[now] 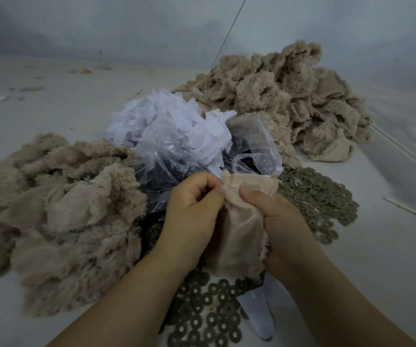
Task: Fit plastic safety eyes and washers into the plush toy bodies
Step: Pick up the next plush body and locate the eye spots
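A pale grey work surface (52, 108) spreads wide under a person's forearms, backed by a grey wall; on it, at far right, a large heap of beige fluffy plush toy skins (284, 96) rises toward the wall, while a second heap of the same beige plush skins (59, 209) lies at near left; between the two heaps sits a clear crinkled plastic bag (177, 156), white fabric scraps (167, 118) bunched on top of it and small dark parts showing through its lower half, too blurred to identify; a spread of flat olive-grey round plastic washers (319, 196) with centre holes covers the surface at right of the hands, and more of the same washers (207, 319) lie scattered below the wrists beside a pale blue-white strip of fabric (259, 314); thin white rods (409, 156) lie on the surface at the right edge; at centre, held above the washers, a single beige plush toy body turned inside out (239, 229), smooth backing outward, hangs between both hands; the left hand (192, 209), fingers curled, pinches the upper left edge of the fabric; the right hand (279, 221) grips the body's right side, its thumb pressed on the top of the cloth.
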`<action>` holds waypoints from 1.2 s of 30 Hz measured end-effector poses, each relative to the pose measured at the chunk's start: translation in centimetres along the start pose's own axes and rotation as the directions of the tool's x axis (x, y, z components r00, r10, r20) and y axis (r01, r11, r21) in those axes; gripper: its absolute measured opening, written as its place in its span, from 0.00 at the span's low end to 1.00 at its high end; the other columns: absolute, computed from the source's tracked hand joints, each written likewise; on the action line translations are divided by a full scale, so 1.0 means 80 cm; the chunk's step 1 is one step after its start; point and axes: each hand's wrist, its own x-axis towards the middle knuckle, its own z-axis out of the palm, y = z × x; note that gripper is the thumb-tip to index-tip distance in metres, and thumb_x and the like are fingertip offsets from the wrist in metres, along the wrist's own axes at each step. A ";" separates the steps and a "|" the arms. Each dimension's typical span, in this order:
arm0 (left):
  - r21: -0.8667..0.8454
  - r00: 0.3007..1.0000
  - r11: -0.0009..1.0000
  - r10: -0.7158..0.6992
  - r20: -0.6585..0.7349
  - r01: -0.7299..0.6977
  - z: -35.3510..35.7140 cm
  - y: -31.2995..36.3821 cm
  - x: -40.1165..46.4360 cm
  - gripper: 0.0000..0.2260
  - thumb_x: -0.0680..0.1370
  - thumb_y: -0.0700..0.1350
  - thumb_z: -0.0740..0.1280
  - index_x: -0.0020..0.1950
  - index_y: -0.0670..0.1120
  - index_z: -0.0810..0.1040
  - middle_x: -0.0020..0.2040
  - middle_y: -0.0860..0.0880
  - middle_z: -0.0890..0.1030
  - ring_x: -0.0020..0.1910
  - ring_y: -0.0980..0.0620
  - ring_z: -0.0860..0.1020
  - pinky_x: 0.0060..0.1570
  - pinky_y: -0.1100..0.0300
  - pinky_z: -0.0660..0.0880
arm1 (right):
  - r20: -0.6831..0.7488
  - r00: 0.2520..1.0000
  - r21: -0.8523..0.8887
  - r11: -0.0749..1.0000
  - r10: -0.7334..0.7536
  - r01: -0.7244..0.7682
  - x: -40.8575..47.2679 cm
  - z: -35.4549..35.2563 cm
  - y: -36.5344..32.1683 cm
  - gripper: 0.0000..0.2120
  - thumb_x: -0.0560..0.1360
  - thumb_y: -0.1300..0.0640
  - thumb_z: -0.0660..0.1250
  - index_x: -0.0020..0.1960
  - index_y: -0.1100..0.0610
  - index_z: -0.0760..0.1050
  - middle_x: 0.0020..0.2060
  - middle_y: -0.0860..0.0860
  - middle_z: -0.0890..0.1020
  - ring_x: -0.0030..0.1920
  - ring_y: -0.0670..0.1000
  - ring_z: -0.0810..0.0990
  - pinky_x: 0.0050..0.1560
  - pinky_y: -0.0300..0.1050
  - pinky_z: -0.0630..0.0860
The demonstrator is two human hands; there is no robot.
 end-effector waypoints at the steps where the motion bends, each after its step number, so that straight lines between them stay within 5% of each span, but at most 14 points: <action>1: 0.000 1.000 1.000 -0.005 0.008 0.005 0.001 0.002 -0.001 0.10 0.75 0.46 0.68 0.36 0.44 0.76 0.31 0.50 0.74 0.32 0.54 0.71 0.33 0.62 0.71 | 0.002 1.000 -0.010 1.000 0.003 -0.002 0.000 0.000 0.000 0.10 0.66 0.56 0.71 0.43 0.61 0.86 0.40 0.62 0.86 0.38 0.56 0.86 0.36 0.45 0.81; 5: 0.015 1.000 1.000 0.014 -0.001 -0.014 0.002 0.004 -0.002 0.12 0.79 0.43 0.68 0.35 0.43 0.76 0.31 0.50 0.74 0.32 0.54 0.71 0.34 0.60 0.71 | -0.004 1.000 -0.023 1.000 0.015 -0.015 0.001 -0.001 0.001 0.13 0.66 0.55 0.71 0.46 0.61 0.86 0.43 0.62 0.86 0.41 0.56 0.86 0.39 0.46 0.82; 11: -0.106 1.000 0.994 0.011 0.028 -0.008 0.002 0.006 -0.004 0.12 0.72 0.44 0.60 0.35 0.35 0.68 0.30 0.43 0.67 0.31 0.48 0.64 0.31 0.57 0.64 | -0.004 1.000 -0.043 0.999 -0.018 0.018 0.000 -0.002 0.003 0.10 0.68 0.56 0.71 0.44 0.60 0.86 0.40 0.60 0.86 0.39 0.55 0.85 0.38 0.46 0.81; 14: -0.036 0.997 0.997 0.065 0.035 -0.064 0.004 0.004 -0.005 0.16 0.75 0.52 0.66 0.34 0.41 0.73 0.30 0.46 0.74 0.31 0.50 0.71 0.34 0.60 0.71 | 0.008 0.999 -0.064 0.997 -0.046 0.046 -0.001 -0.001 0.003 0.09 0.70 0.57 0.71 0.45 0.62 0.85 0.40 0.61 0.86 0.39 0.55 0.86 0.38 0.45 0.81; 18: 0.035 0.999 0.999 0.021 -0.038 -0.020 0.004 -0.001 -0.003 0.09 0.79 0.41 0.69 0.39 0.41 0.80 0.36 0.41 0.80 0.35 0.49 0.76 0.41 0.50 0.77 | -0.026 1.000 -0.060 0.998 -0.003 0.001 0.002 -0.005 0.004 0.09 0.77 0.59 0.67 0.48 0.61 0.85 0.45 0.63 0.86 0.44 0.58 0.86 0.42 0.48 0.81; 25: -0.177 0.993 0.977 -0.120 -0.009 0.116 0.003 -0.002 -0.001 0.14 0.79 0.37 0.67 0.33 0.45 0.78 0.32 0.45 0.75 0.36 0.47 0.72 0.40 0.55 0.73 | 0.062 0.986 0.063 0.985 0.157 -0.161 0.006 -0.008 0.003 0.16 0.72 0.57 0.68 0.55 0.65 0.83 0.52 0.64 0.84 0.51 0.58 0.85 0.53 0.51 0.80; 33: -0.220 0.995 0.970 -0.099 0.016 0.100 0.006 -0.005 -0.001 0.17 0.79 0.37 0.67 0.30 0.49 0.77 0.29 0.49 0.73 0.32 0.52 0.71 0.37 0.62 0.73 | 0.167 0.963 0.129 0.964 0.212 -0.234 0.005 -0.011 -0.001 0.12 0.70 0.59 0.66 0.44 0.64 0.86 0.42 0.60 0.86 0.41 0.54 0.86 0.42 0.44 0.83; 36: -0.190 0.997 0.979 -0.075 0.002 0.074 0.005 -0.003 0.000 0.16 0.79 0.39 0.68 0.32 0.49 0.77 0.30 0.48 0.73 0.33 0.50 0.70 0.36 0.61 0.73 | 0.169 0.954 0.104 0.958 0.247 -0.267 0.004 -0.009 -0.003 0.14 0.69 0.57 0.67 0.48 0.65 0.85 0.45 0.61 0.85 0.44 0.55 0.86 0.47 0.46 0.83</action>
